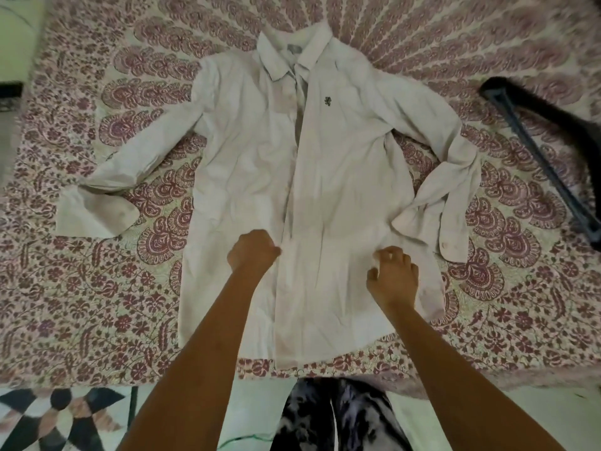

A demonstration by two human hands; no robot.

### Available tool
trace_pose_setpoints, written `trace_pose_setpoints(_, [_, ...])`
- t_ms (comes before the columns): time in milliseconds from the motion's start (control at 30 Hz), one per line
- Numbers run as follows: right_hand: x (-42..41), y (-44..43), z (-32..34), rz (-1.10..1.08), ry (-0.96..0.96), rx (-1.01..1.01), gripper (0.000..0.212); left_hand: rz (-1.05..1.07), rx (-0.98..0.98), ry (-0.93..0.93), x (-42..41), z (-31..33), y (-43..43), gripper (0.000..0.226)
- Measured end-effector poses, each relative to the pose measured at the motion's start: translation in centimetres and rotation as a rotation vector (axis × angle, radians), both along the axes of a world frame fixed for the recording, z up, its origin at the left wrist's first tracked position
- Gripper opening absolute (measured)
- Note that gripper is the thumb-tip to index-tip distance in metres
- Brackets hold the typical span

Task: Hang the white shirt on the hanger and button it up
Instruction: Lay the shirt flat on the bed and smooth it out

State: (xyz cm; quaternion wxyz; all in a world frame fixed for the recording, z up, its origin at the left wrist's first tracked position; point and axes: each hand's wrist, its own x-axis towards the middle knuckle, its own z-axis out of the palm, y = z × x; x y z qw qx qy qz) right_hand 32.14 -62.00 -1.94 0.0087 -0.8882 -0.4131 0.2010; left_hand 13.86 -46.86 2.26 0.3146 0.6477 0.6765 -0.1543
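Down at six o'clock, the left hand [253,252] is curled into a fist on the placket of the one white shirt [344,177], apparently pinching its front edge. The right hand [393,276] rests on the right panel, fingers [385,253] bent and slightly parted, gripping nothing clearly. One shirt lies flat, collar toward twelve, on the patterned bedspread [97,288]. One black hanger [540,151] lies at three o'clock, apart from the shirt.
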Motion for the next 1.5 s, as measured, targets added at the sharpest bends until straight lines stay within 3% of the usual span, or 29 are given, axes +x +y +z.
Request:
trace_pose_setpoints(100, [1.5, 5.3, 0.6, -0.01, 0.039, 0.16, 0.029, 0.069, 0.086, -0.153, 2.0, 0.1, 4.8, 0.007])
trace_pose_setpoints(333, [5.5, 19.2, 1.7, 0.054, 0.135, 0.375, 0.023, 0.041, 0.267, -0.246, 7.0, -0.3, 16.6, 0.022])
trace_pose_setpoints(500, [8.4, 28.5, 1.0, 0.163, 0.133, 0.456, 0.024, 0.022, 0.476, -0.282, 9.2, -1.4, 25.3, 0.021])
trace_pose_setpoints(667, [10.2, 37.4, -1.0, 0.236, 0.116, 0.452, 0.029, 0.044, 0.512, -0.395, 12.4, -3.4, 32.1, 0.024])
trace_pose_setpoints(767, [10.6, 41.9, -2.3, 0.085, 0.195, 0.474, 0.038, 0.144, 0.44, -0.413, 15.2, -4.9, 35.8, 0.028])
trace_pose_setpoints(900, [11.7, 46.7, -3.7, -0.152, 0.332, 0.466, 0.05, 0.365, 0.281, -0.454, 17.6, -6.4, 39.6, 0.053])
trace_pose_setpoints(1100, [13.1, 51.4, -5.4, -0.406, 0.55, 0.495, 0.059, 0.558, 0.172, -0.683, 17.6, -8.3, 44.2, 0.077])
trace_pose_setpoints(1200, [14.9, 51.7, -4.6, -0.413, 0.468, 0.576, 0.049, 0.545, 0.314, -0.524, 14.3, -7.0, 46.2, 0.057])
trace_pose_setpoints(1300, [17.6, 51.7, -3.6, -0.332, 0.334, 0.672, 0.039, 0.404, 0.474, -0.43, 10.8, -5.2, 48.7, 0.031])
trace_pose_setpoints(1400, [19.0, 52.5, -3.8, -0.23, 0.238, 0.74, 0.037, 0.204, 0.682, -0.21, 10.9, -3.9, 50.4, 0.025])
trace_pose_setpoints(1500, [19.0, 53.2, -5.0, -0.13, 0.135, 0.733, 0.033, -0.021, 0.754, 0.012, 12.1, -4.3, 49.9, 0.028])
